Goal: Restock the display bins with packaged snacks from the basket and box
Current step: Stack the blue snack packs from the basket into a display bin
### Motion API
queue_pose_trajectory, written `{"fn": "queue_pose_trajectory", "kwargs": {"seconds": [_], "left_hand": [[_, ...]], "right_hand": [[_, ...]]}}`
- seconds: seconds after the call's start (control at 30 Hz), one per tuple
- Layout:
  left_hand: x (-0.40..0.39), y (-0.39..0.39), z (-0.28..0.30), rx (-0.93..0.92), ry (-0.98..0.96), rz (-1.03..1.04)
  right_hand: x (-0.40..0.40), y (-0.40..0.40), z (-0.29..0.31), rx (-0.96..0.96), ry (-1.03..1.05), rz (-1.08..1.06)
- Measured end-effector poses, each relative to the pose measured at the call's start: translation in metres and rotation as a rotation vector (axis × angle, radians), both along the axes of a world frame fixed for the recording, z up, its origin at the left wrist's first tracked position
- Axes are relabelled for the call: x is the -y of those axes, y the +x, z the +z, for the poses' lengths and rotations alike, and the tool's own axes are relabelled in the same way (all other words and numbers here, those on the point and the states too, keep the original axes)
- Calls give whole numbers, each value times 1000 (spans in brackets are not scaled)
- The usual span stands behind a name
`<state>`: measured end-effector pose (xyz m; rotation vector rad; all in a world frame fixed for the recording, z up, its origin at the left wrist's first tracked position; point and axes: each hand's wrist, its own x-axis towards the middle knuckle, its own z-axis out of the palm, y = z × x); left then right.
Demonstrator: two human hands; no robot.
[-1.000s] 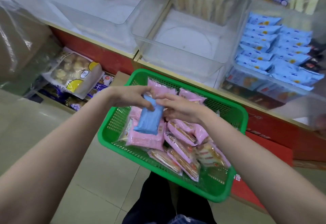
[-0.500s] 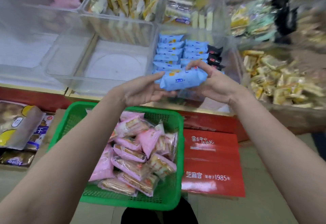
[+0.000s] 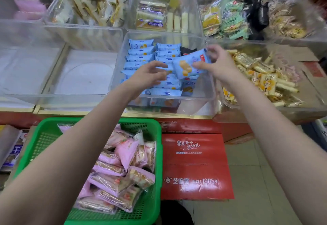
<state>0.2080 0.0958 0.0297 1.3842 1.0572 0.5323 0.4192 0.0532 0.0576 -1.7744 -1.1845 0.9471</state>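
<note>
My right hand pinches a light blue snack packet and holds it tilted over the clear display bin that holds rows of the same blue packets. Just left of the packet, my left hand hovers over the bin with its fingers loosely spread and nothing in them. Below, a green basket on the floor holds several pink packaged snacks. A closed red box lies to the right of the basket.
Two clear bins left of the blue-packet bin look empty. The back row of bins holds yellow and white packets, and a bin at right holds yellow wrapped sticks. Bagged goods lie at floor level left of the basket.
The blue packet went up from the basket to the bin. My left hand has let go of it and only my right hand holds it now, lower over the rows.
</note>
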Motion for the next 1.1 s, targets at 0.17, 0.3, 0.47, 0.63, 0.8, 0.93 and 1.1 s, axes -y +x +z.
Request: {"fn": "queue_pose_trajectory", "kwargs": {"seconds": [0.17,0.3,0.47,0.63,0.8,0.93,1.1], "left_hand": [[-10,13,-11,-737,466,-295],[-12,24,-18,-906,540,-408],[-13,23,-24,-919,552,-414],[-6,17,-25,-815,586,-306],[20,-14,-28,-482,766,159],[47,-64,-27,-484,912,285],[77,-156,-48,-631,884,252]], "right_hand": [[-30,6,1,919,-211,481],[-39,-13,-38,1114,-324,668],[-42,-25,-70,1311,-250,535],[-36,-24,-64,1245,-301,537],[-27,-38,-20,970,25,322],[-6,-98,4,622,380,408],[27,-188,-13,608,398,706]]}}
